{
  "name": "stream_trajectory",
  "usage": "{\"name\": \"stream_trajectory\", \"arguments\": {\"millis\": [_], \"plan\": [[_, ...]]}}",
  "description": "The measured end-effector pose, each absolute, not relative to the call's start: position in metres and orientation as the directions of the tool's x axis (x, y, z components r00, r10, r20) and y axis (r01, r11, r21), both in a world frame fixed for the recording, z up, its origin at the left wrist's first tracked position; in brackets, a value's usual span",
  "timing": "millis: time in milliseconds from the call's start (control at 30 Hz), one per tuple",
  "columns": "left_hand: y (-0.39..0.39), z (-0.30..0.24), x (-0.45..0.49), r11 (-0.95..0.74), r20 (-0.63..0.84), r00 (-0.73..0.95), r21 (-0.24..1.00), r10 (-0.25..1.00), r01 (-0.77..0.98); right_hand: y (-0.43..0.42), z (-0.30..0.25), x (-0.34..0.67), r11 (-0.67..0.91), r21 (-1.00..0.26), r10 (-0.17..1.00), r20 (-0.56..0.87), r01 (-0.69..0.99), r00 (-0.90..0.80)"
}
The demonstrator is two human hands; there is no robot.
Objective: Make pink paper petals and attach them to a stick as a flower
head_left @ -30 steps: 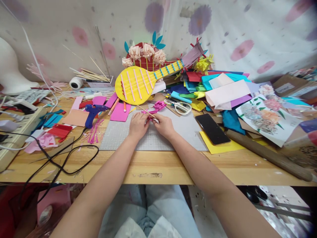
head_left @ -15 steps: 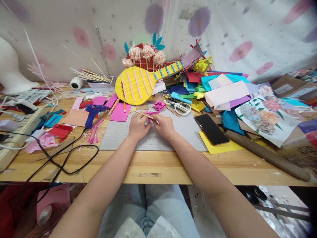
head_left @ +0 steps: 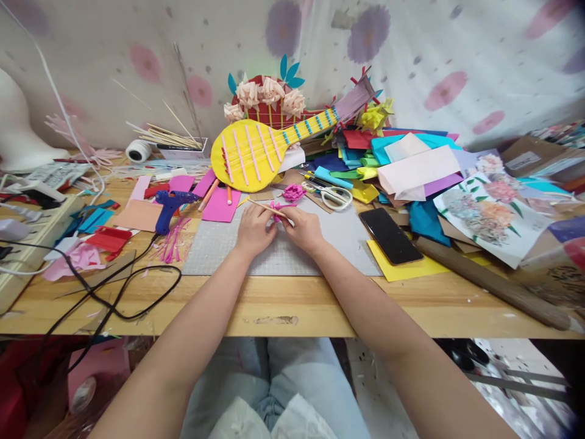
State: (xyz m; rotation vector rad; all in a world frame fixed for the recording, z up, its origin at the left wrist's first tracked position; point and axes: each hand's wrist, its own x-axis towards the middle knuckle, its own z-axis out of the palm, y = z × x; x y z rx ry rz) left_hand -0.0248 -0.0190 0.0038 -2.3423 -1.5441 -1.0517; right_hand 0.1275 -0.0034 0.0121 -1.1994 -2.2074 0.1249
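Observation:
My left hand [head_left: 255,230] and my right hand [head_left: 304,229] rest close together on a grey cutting mat [head_left: 214,247]. Both are pinched on a thin wooden stick [head_left: 269,208] with a strip of pink paper [head_left: 276,207] wound on it. The stick's free end points up and to the left. A finished pink paper curl [head_left: 293,192] lies just beyond my fingers, beside white-handled scissors [head_left: 336,196].
A blue glue gun [head_left: 170,204] with a black cord lies left of the mat. A black phone [head_left: 389,235] on yellow paper sits right. A yellow paper guitar [head_left: 256,152], piled coloured sheets [head_left: 414,164], a wooden rolling pin [head_left: 493,283] and a flower print [head_left: 496,210] crowd the table.
My hands stay pinched on the stick. Its free end has swung slightly, and the pink strip has shifted a little between my fingertips.

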Motion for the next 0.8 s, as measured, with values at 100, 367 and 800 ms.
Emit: {"name": "stream_trajectory", "arguments": {"millis": [100, 367, 800], "plan": [[-0.0182, 0.0037, -0.0244, -0.455, 0.615, 0.222, 0.25, 0.756, 0.855, -0.0031, 0.0114, 0.1275, 0.579, -0.358, 0.79, 0.467, 0.732, -0.397], [-0.016, 0.0015, -0.024, -0.438, 0.604, 0.204, 0.268, 0.77, 0.858, -0.0019, 0.0088, 0.1259, 0.585, -0.377, 0.789, 0.47, 0.719, -0.396], [-0.0156, 0.0013, -0.0188, -0.45, 0.624, 0.155, 0.347, 0.766, 0.823, -0.0031, 0.0103, 0.1253, 0.582, -0.427, 0.797, 0.466, 0.692, -0.383]]}}
